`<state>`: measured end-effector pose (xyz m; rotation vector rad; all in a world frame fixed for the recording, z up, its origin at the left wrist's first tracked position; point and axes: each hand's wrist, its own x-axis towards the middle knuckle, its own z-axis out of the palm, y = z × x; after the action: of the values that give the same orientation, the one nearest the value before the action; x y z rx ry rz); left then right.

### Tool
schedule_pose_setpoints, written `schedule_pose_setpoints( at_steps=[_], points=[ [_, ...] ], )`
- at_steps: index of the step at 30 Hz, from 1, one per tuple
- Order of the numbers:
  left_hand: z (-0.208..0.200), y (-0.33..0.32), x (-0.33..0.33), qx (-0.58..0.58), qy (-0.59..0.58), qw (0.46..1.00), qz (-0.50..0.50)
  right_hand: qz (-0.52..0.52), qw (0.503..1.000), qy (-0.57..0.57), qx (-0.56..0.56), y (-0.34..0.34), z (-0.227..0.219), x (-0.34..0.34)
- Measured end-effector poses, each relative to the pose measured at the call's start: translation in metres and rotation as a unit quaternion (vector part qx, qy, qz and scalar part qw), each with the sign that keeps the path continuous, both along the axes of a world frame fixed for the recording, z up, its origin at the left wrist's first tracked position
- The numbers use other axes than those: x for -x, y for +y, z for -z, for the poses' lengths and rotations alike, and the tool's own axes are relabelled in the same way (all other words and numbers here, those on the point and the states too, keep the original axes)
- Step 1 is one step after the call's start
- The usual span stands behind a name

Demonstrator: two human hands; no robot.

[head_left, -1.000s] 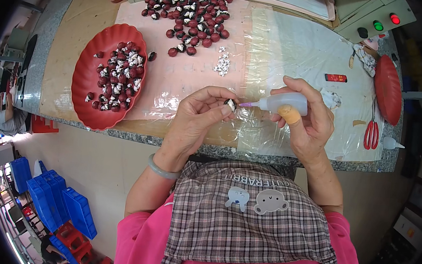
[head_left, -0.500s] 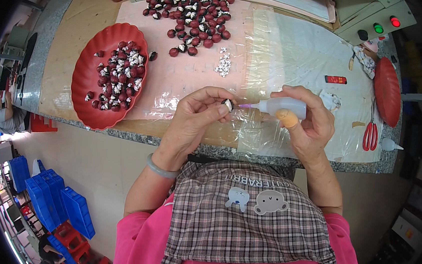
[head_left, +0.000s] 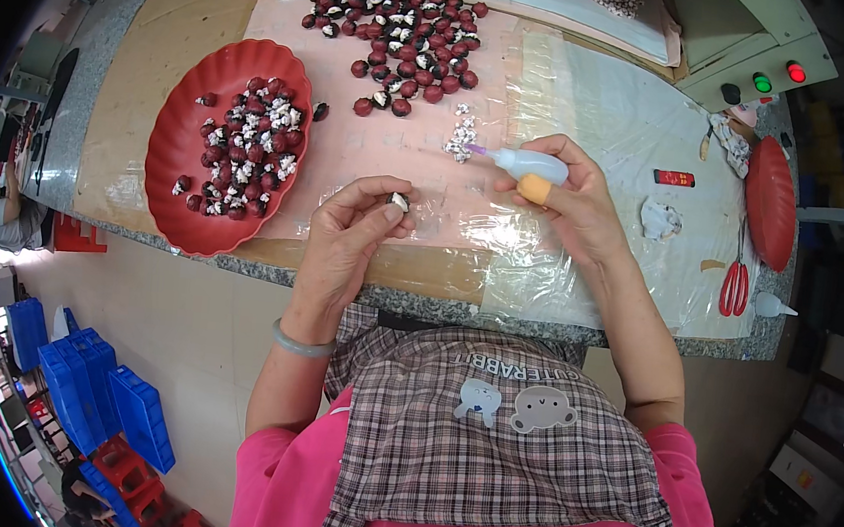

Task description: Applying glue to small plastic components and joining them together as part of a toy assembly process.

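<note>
Between thumb and fingertips, my left hand (head_left: 344, 237) pinches a small dark ball with a white patch (head_left: 399, 202) above the table's near part. My right hand (head_left: 587, 213) is wrapped round a translucent squeeze bottle (head_left: 536, 166), its purple nozzle pointing left. An orange finger cover (head_left: 534, 188) sits on the right thumb. The nozzle tip is at a small heap of white, popcorn-like pieces (head_left: 460, 134); whether it touches them I cannot tell. Many dark-red and black balls (head_left: 420, 53), some showing white, lie spread beyond the heap.
At left stands a red scalloped bowl (head_left: 174, 141) with red balls and white pieces inside. To the right are a red-and-black small box (head_left: 673, 178), a crumpled white wad (head_left: 660, 219), red-handled scissors (head_left: 734, 289) and another red dish (head_left: 771, 204). A control box (head_left: 760, 67) stands at the back right.
My right hand has moved the bottle left and away from me, from the ball to the white heap. My left hand has shifted left, still pinching the ball. The view has shifted slightly.
</note>
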<state>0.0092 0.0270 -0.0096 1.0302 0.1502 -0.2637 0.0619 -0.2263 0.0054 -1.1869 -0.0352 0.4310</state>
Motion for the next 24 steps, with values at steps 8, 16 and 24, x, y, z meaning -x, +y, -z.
schedule_pose_setpoints(
  at_steps=[8,16,24],
  points=[
    [0.000,0.004,0.004,-0.035,-0.017,0.999,0.010,-0.060,0.997,-0.031,0.043,0.028,-0.006,-0.018],
    [0.003,0.006,0.003,-0.016,-0.026,0.999,0.023,-0.051,0.946,-0.178,0.264,0.046,-0.006,-0.033],
    [0.004,0.006,0.004,-0.008,-0.028,0.999,0.024,-0.119,0.721,-0.421,0.537,0.068,-0.013,-0.044]
  ],
)
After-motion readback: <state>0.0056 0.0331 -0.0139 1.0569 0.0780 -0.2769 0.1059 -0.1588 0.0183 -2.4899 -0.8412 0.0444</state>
